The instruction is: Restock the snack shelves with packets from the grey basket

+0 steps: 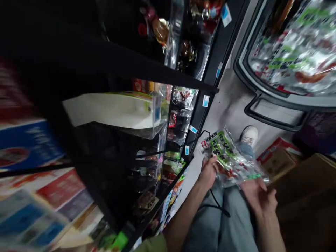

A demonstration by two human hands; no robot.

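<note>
My left hand (209, 171) is closed on the left edge of a clear plastic food bag (225, 154) printed with green-and-black labels, with reddish pieces showing inside. The bag lies tilted above my lap. My right hand (259, 197) is palm up at the bag's lower right end, thumb apart. Some of its fingers are partly covered by the clear plastic, which touches them.
A dark shelf rack (204, 115) with price tags and packaged snacks fills the left side. At the upper right stands a grey-rimmed basket (262, 92) of similar bags, with a black handle (275, 120). Cardboard boxes (301, 175) are at my right. A white shoe (249, 135) shows on the pale floor.
</note>
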